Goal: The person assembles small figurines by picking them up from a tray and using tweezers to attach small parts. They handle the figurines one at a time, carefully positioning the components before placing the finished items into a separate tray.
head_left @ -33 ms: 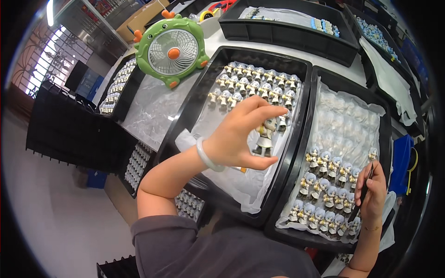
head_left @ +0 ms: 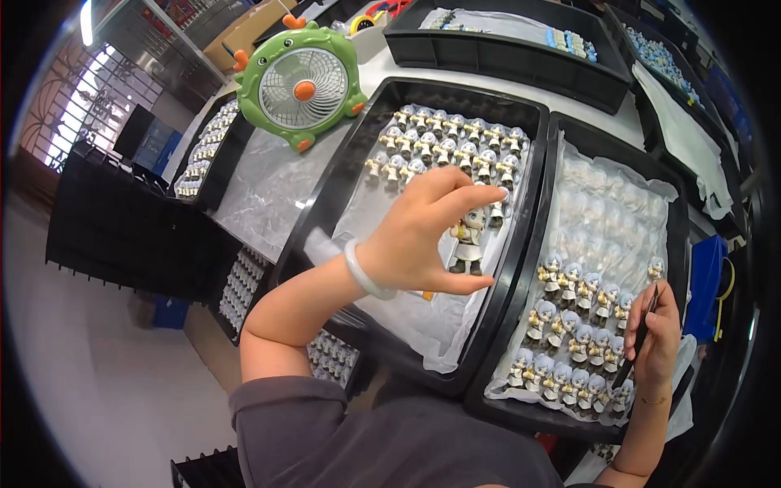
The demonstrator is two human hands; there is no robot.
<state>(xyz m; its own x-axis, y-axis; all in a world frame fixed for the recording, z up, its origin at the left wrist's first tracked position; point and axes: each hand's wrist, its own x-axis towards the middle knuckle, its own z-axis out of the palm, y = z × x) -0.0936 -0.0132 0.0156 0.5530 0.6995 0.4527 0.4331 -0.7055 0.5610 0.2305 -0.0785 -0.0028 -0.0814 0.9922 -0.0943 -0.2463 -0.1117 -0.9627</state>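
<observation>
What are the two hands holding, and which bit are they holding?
The left hand holds a figurine, seemingly pinched at its head and feet. The right hand grips a slim black tool around its middle.

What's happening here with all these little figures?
A person's left hand holds one small figurine above the left black tray of similar figurines. The right hand grips a slim dark tool over the right black tray. Its nearer part holds rows of figurines; a translucent sheet lies across its farther part.
</observation>
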